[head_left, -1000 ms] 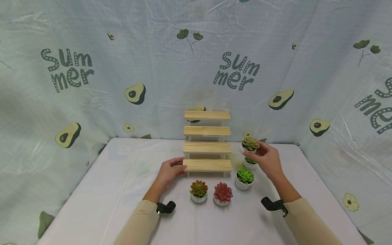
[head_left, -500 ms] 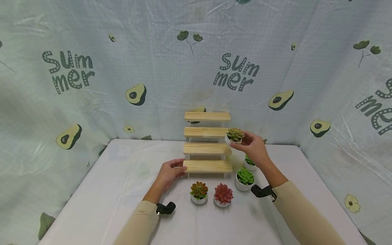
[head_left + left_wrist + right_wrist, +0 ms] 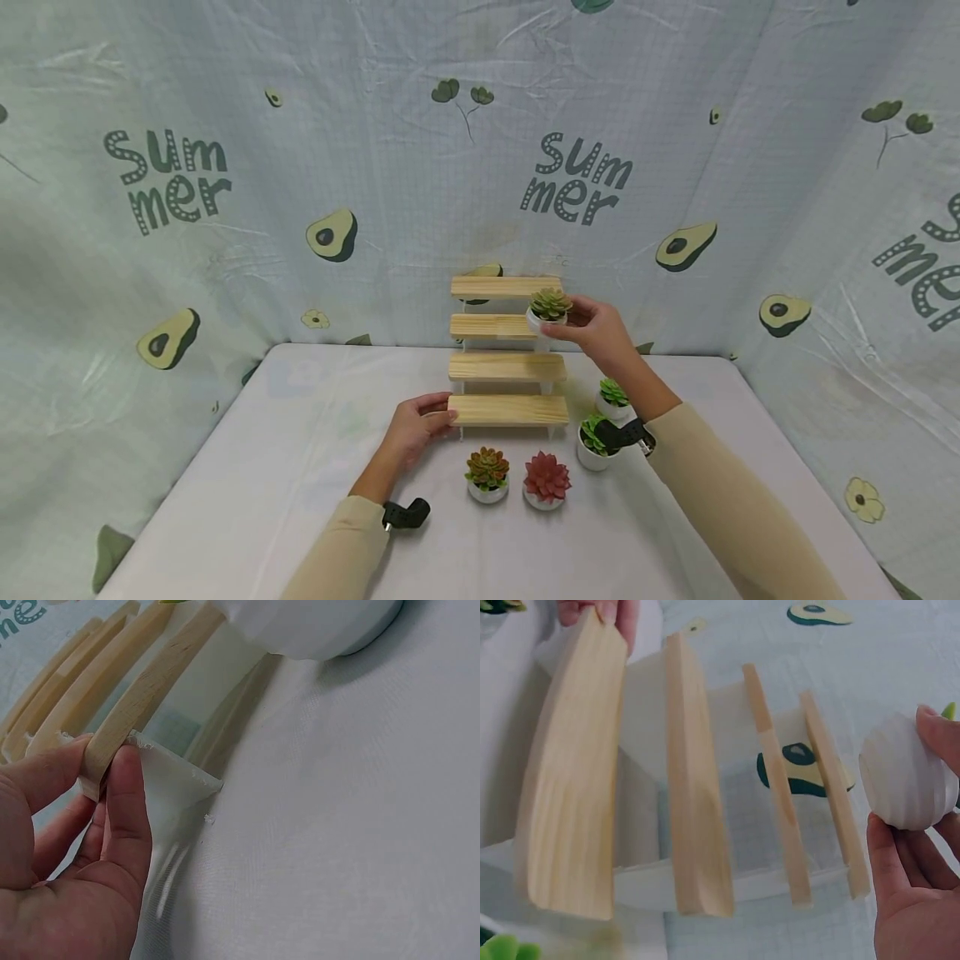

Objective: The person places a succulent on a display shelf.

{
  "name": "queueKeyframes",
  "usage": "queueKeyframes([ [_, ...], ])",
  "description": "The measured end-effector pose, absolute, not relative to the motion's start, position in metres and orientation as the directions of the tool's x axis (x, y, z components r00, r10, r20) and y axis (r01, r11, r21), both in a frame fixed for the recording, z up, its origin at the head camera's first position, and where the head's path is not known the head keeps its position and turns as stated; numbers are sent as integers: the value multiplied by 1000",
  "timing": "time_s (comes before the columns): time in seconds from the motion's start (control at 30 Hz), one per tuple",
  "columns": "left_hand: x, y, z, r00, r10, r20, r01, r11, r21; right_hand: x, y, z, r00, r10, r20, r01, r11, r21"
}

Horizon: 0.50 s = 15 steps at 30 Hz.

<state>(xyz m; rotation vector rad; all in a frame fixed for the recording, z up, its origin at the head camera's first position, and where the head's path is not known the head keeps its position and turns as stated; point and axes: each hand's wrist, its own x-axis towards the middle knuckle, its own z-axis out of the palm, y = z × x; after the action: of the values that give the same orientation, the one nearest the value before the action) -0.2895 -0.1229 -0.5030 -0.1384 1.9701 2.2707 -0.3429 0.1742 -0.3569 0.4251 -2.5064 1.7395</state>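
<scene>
Right hand (image 3: 600, 331): pinches the potted plant (image 3: 549, 305) at the stand's (image 3: 507, 367) one o'clock, apart from it.
Left hand (image 3: 411, 427): grips the lowest shelf (image 3: 507, 409) at eight o'clock.
Potted plant: has risen from three o'clock a second ago; apparently carried, not yet placed.
Other plants (image 3: 546, 479): unmoved, four to six o'clock.

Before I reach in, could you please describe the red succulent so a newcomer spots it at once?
Start at the four-tier wooden stand on the white table. In front of its lowest step, towards the right, sits the red potted succulent. Its pointed leaves are red throughout, unlike its orange-and-green neighbour.
</scene>
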Motion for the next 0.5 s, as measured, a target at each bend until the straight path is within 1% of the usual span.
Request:
queueKeyframes([
  [0.5,-292,-124,-502,-986,60,-153,-160,-140,977,-366,147,-337,-942,-224,250,-311,299,-902],
])
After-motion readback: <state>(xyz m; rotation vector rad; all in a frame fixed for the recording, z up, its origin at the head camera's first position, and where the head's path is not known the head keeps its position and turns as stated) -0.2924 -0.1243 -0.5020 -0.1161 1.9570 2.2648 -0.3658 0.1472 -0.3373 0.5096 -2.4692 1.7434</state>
